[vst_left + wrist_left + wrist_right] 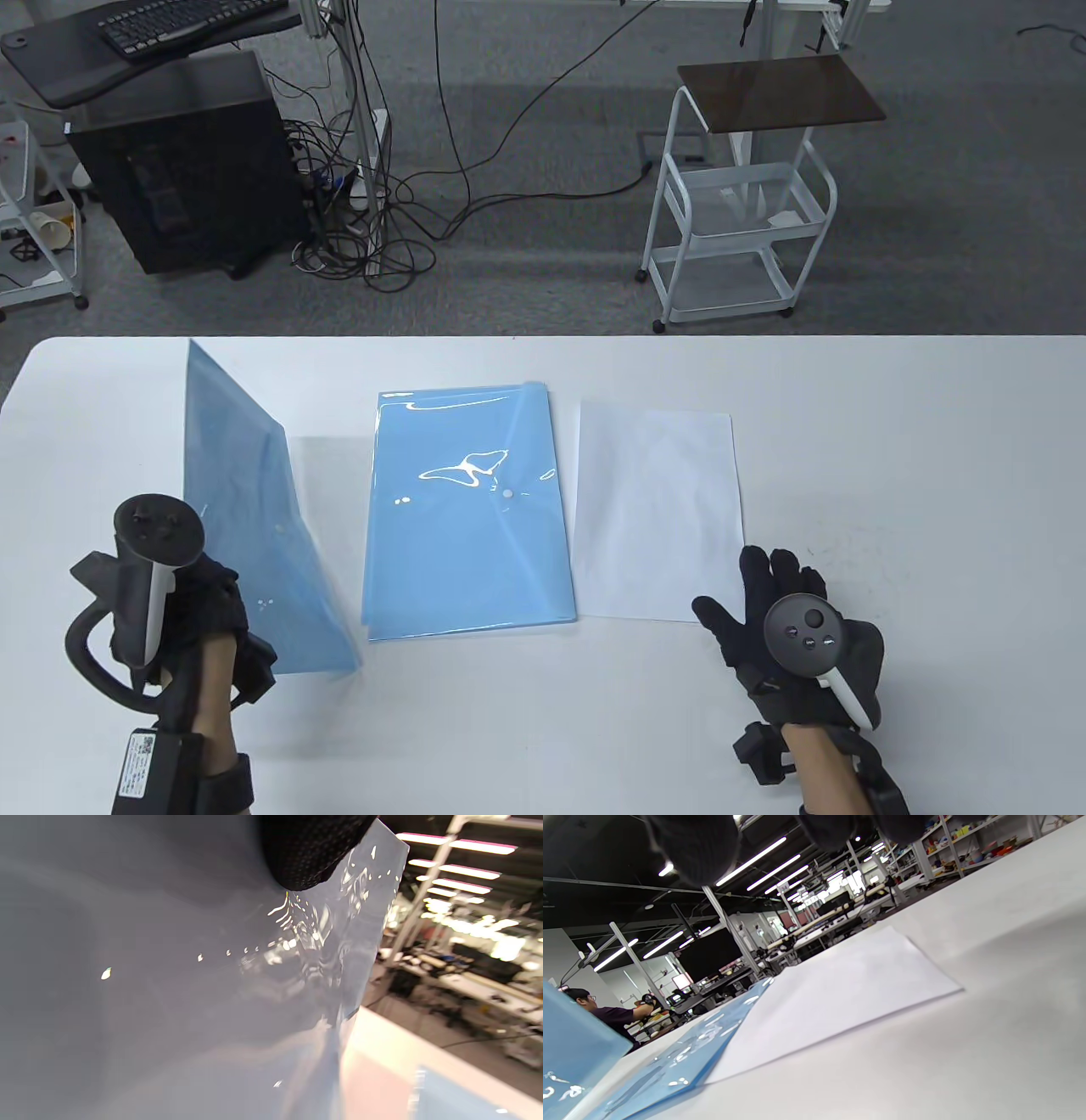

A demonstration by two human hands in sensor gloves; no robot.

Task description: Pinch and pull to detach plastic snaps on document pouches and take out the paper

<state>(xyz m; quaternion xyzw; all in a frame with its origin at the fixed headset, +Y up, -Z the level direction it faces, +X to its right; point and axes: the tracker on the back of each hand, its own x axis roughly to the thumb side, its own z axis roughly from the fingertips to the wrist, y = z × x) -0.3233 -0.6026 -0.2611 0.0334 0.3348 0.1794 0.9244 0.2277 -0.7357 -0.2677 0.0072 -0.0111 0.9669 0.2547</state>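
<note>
— What has the left hand point(199, 615) got?

— A blue document pouch point(254, 518), lifted off the tabletop point(526, 722) and standing nearly on edge, its far corner up by the table's back left. The grip is at the pouch's lower near part. From the left wrist view a gloved fingertip point(309, 853) presses against the glossy plastic, so the hand holds it, though I cannot see just how the fingers curl round it. A small snap point(280, 532) shows partway down the raised sheet.

— And the right hand point(785, 615)?

— Holding nothing. It lies palm down on the tabletop near the front right, fingers spread and fairly straight, the tips just at the near right corner of a white paper sheet point(657, 509). Whether they touch the sheet I cannot tell.

— Where does that paper lie?

— Flat on the tabletop, right of centre, out of any pouch. Just beside it on the left lies a second blue pouch point(467, 509), flat, with its snap point(507, 492) facing up and light glaring off the plastic. More blue edges seem to sit under it, as if it were a small stack.

— Anything behind the table?

— On the floor, a white wire cart point(738, 212) with a dark top, a black computer tower point(187, 161) and a tangle of cables point(373, 221).
</note>
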